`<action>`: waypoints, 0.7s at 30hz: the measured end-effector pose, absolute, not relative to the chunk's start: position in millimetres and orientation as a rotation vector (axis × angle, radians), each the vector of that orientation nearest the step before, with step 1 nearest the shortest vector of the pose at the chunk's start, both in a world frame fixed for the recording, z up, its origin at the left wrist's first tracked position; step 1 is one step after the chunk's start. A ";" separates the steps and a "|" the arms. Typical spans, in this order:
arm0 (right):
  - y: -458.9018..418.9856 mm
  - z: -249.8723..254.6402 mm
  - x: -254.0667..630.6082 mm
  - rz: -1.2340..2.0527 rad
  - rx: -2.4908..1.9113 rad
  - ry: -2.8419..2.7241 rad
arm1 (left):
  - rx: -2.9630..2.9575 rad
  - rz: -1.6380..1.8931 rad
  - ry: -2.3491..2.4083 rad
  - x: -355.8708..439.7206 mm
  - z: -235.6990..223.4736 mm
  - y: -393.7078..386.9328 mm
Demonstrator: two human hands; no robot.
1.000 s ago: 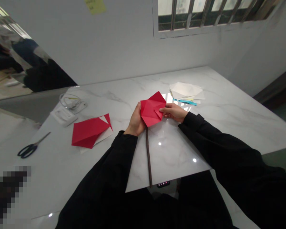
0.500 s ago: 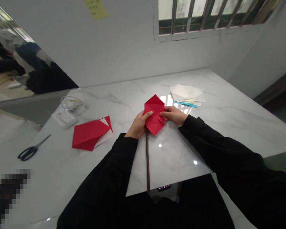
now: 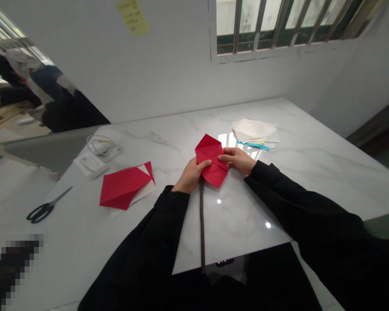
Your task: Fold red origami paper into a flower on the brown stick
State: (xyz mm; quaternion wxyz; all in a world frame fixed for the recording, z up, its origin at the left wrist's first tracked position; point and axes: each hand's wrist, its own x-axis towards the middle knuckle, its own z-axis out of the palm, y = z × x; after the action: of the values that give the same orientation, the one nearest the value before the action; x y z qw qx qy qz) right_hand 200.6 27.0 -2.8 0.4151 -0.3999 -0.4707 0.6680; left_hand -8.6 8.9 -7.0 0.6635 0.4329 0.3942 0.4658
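Left hand (image 3: 190, 176) pinching red origami paper (image 3: 211, 160), right hand (image 3: 236, 160) beside

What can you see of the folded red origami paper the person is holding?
The folded red origami paper is a thin, matte sheet, bright red on the visible side, creased into a roughly diamond shape with layered flaps and pointed corners. It stands tilted and appears held clear of the white marble tabletop. The left hand grips its lower left side, with the thumb lying across the front. The right hand holds its right side, with the fingertips touching the edge.
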 end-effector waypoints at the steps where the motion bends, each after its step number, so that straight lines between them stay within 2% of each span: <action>1: 27.0 -3.1 200.6 1.676 -1.004 -1.184 | 0.982 1.050 0.893 -8.9 -7.5 8.8; 21: 27.4 -12.9 199.0 1.576 -0.976 -1.357 | 1.112 0.915 0.841 -11.7 -7.5 6.2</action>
State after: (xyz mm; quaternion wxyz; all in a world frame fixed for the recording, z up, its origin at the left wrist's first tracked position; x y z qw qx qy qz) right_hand 199.0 27.4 -12.9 0.4095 -0.3877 -0.5389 0.6257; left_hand -11.7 6.2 -7.5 0.6721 0.4936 0.3736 0.4064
